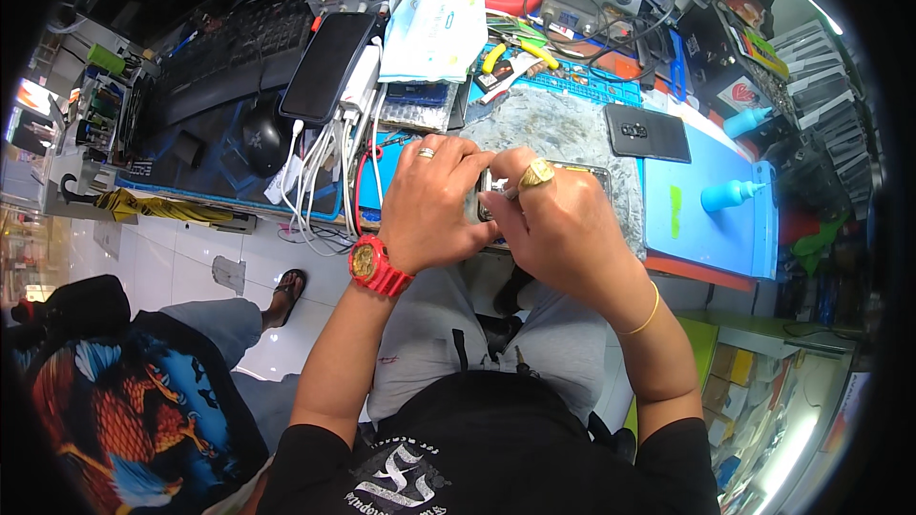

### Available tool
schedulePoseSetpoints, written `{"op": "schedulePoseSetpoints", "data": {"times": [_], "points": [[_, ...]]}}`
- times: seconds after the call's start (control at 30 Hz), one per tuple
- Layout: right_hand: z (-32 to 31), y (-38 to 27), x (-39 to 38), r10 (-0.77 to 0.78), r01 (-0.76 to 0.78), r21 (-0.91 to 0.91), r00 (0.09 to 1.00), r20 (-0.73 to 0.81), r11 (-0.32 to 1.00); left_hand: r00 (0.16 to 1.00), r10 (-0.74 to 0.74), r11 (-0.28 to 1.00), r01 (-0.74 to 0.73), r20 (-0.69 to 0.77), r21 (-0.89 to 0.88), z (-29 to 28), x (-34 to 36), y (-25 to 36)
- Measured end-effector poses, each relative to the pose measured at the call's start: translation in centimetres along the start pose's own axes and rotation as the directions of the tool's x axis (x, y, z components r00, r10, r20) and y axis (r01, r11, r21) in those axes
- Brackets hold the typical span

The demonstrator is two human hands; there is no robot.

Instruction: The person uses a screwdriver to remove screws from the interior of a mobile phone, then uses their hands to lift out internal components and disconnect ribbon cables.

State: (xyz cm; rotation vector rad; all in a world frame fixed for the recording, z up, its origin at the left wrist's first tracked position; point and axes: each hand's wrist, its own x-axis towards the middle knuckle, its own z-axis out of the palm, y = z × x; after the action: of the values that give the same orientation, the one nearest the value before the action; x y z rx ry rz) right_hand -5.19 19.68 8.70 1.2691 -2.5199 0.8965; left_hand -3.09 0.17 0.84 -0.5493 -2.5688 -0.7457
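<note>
- My left hand (439,200) curls at the left end of a small, flat device (599,175), fingers on its far side and thumb on the near; I cannot tell how firmly it grips.
- My right hand (568,215) bends over the same device, thumb and forefinger drawn close together; what they pinch, if anything, is hidden from me, so I cannot tell.
- The device lies at the near edge of a stained grey mat (563,124), mostly covered by my hands.
- Right of the mat I see a black phone (649,133) and, past it, two blue bottles (749,121) by a blue board (692,229).
- Beyond the mat are yellow-handled pliers (539,54).
- To my left, white cables (329,157) hang by a mouse (264,138).
- Another person (143,410) is at my lower left.
</note>
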Motion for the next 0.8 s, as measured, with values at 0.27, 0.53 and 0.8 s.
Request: {"op": "schedulePoseSetpoints", "data": {"times": [0.27,0.53,0.8], "points": [[0.2,0.6,0.0,-0.064,0.065,0.158,0.998,-0.013,0.985,1.0,0.014,1.0,-0.014,-0.015,0.02,0.1,-0.1,-0.1],[0.2,0.4,0.1,0.029,-0.026,0.149,0.999,-0.019,0.989,1.0,-0.003,1.0,0.003,-0.003,0.022,0.0,0.0,-0.1],[0.4,0.3,-0.3,-0.019,0.024,0.056,0.996,-0.09,0.998,1.0,-0.003,1.0,0.003,0.005,0.024,0.1,0.0,-0.2]]}}
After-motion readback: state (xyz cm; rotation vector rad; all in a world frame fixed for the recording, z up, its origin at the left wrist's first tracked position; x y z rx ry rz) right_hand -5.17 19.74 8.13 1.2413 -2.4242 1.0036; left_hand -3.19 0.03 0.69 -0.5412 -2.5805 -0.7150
